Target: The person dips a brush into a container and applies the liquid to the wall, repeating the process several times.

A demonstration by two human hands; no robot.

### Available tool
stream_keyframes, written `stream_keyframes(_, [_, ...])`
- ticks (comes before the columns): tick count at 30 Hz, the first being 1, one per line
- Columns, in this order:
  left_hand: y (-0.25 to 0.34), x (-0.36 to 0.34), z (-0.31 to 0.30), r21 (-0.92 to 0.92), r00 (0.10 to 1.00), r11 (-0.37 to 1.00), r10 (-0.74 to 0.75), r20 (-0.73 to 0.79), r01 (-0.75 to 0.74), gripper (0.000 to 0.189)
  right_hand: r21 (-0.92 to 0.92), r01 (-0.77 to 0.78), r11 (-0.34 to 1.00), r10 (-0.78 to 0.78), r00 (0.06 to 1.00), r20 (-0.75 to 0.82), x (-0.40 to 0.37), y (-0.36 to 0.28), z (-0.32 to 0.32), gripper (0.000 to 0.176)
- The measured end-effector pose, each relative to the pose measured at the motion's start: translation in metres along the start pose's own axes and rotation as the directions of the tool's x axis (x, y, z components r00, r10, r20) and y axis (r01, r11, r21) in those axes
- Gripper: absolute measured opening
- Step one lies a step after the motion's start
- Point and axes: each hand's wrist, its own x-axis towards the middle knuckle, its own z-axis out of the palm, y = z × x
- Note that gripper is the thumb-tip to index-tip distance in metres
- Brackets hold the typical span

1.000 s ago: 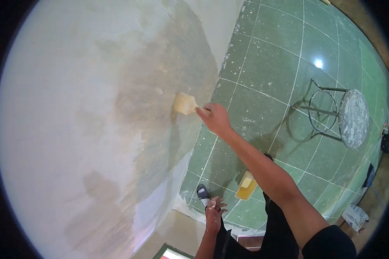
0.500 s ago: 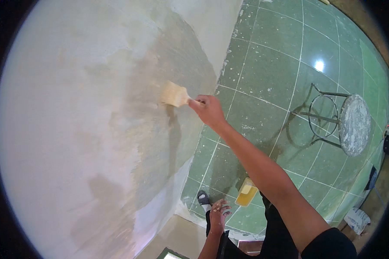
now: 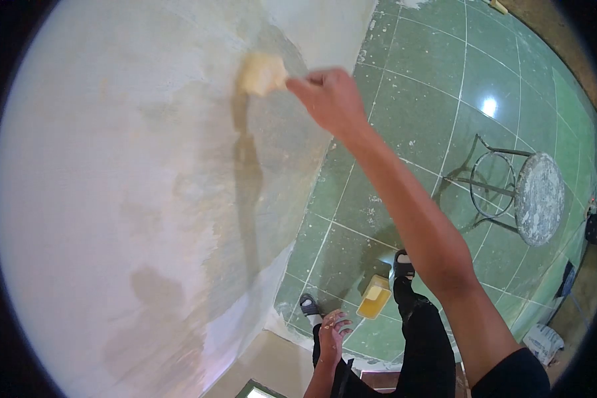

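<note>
My right hand [image 3: 333, 99] is closed around the handle of a wide paintbrush [image 3: 264, 74], blurred by motion. Its pale bristles are at the wall [image 3: 113, 132], over a damp, darker patch; exact contact is hard to tell. Low in the view, my left hand [image 3: 333, 331] hangs near my leg with fingers loosely apart and pale smears on them, holding nothing. Beside it on the floor stands a yellow rectangular tub [image 3: 374, 298] with yellowish liquid and a paler block-like shape inside.
A paint-spattered round stool [image 3: 539, 199] lies or stands on the green tiled floor [image 3: 418, 119] at right. My sandalled feet [image 3: 402, 265] are either side of the tub. A white bucket-like container [image 3: 542, 343] sits at the lower right.
My right hand has carried the paintbrush along the wall toward the top of the view. My right foot has come into sight beside the tub. My left hand stays low.
</note>
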Motion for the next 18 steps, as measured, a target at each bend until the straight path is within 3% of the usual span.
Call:
stream_keyframes(3, [0.0, 0.001, -0.005, -0.02, 1.0, 1.0, 0.009, 0.016, -0.008, 0.053, 0.146, 0.101, 0.984, -0.095, 0.994, -0.054, 0.002, -0.051, -0.019, 0.047])
stream_keyframes(5, [-0.01, 0.001, -0.015, -0.101, 1.0, 0.995, 0.017, 0.01, -0.016, 0.052, 0.399, 0.159, 0.903, -0.155, 0.987, -0.043, -0.009, -0.056, -0.014, 0.045])
stream_keyframes(6, [-0.013, -0.007, -0.019, -0.113, 1.0, 0.994, -0.015, -0.027, 0.012, 0.052, 0.403, 0.111, 0.908, -0.118, 0.993, -0.009, -0.021, -0.044, -0.003, 0.045])
stream_keyframes(8, [-0.01, -0.005, -0.02, -0.075, 0.997, 0.996, 0.058, 0.051, -0.054, 0.05, 0.38, 0.087, 0.921, -0.132, 0.987, 0.094, -0.047, -0.013, 0.023, 0.043])
stream_keyframes(10, [-0.006, -0.011, -0.022, -0.044, 1.0, 0.999, 0.025, 0.0, -0.025, 0.049, 0.365, -0.042, 0.93, -0.034, 0.979, 0.199, -0.087, 0.051, 0.074, 0.047])
stream_keyframes(13, [-0.009, -0.01, -0.043, -0.028, 1.0, 1.0, 0.003, -0.031, -0.004, 0.045, -0.041, -0.064, 0.997, 0.074, 0.938, 0.337, -0.163, 0.176, 0.128, 0.051])
stream_keyframes(15, [-0.017, -0.018, -0.064, -0.062, 0.999, 0.998, -0.004, -0.051, 0.001, 0.043, -0.436, -0.075, 0.897, 0.223, 0.927, 0.301, -0.226, 0.239, 0.138, 0.05])
stream_keyframes(18, [-0.019, -0.03, -0.093, -0.149, 0.996, 0.986, 0.06, -0.064, -0.069, 0.046, -0.46, -0.113, 0.881, 0.259, 0.928, 0.269, -0.3, 0.26, 0.133, 0.044])
